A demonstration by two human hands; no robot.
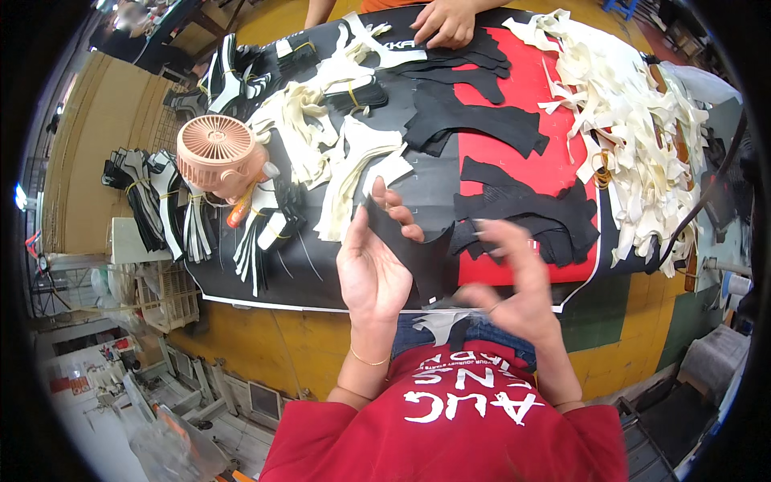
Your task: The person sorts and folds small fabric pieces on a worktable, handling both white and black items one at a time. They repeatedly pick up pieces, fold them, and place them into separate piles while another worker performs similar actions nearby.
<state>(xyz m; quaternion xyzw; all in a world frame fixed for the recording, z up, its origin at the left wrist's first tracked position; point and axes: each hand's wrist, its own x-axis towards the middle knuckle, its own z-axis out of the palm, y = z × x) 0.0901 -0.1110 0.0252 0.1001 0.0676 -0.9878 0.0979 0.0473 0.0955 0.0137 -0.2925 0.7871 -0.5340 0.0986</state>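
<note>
My left hand (376, 269) holds a black fabric piece (422, 255), its upper end between the thumb and fingers, the rest hanging to the right over the table's near edge. To the right of that piece is my right hand (518, 281), blurred, with thumb and fingers apart and nothing visible in it. Just beyond it lies a loose pile of black cut fabric pieces (534, 217). Cream fabric pieces (361, 157) lie in stacks beyond my left hand. A small whitish piece (440, 324) rests at my lap.
A pink fan (215, 153) stands left on the table, among tied black-and-white bundles (144, 197). Cream scraps (634, 153) are heaped at the right. Another person's hand (447, 22) rests on black pieces at the far side. A red sheet (522, 104) covers part of the table.
</note>
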